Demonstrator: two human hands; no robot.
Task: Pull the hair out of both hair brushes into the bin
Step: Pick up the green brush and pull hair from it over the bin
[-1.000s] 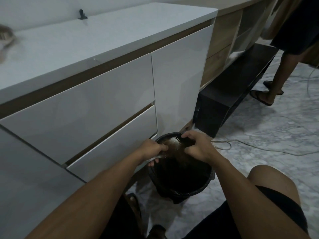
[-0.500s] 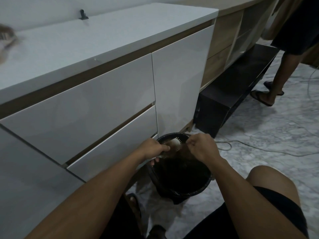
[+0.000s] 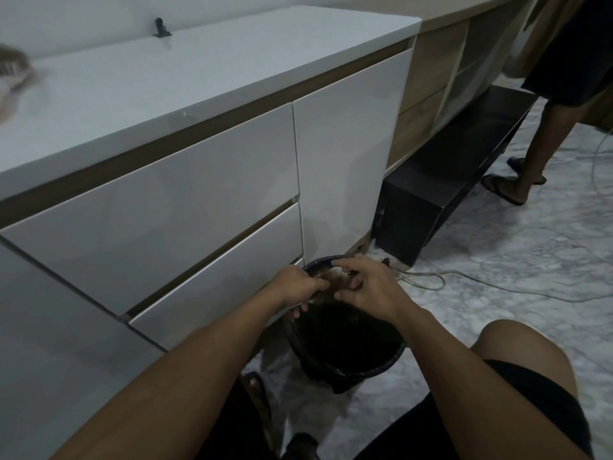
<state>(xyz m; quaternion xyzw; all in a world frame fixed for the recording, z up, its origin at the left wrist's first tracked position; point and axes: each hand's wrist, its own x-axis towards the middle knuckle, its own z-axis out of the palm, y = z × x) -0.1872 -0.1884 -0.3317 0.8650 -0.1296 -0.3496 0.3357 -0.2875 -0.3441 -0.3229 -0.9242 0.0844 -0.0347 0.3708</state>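
Note:
A black bin lined with a dark bag stands on the floor against the white cabinet. Over its far rim my left hand grips the handle of a hair brush, whose pale head is mostly hidden between my hands. My right hand is over the brush head, fingers curled and pinching at brown hair there. A second hair brush, blurred, lies on the white countertop at the far left.
White cabinet with drawers stands close on the left. A black low unit sits beyond the bin. A cable runs across the marble floor. Another person's legs stand at the far right. My knee is beside the bin.
My right hand has shifted left over the brush head, now covering most of it. The left hand holds the brush in the same place above the bin.

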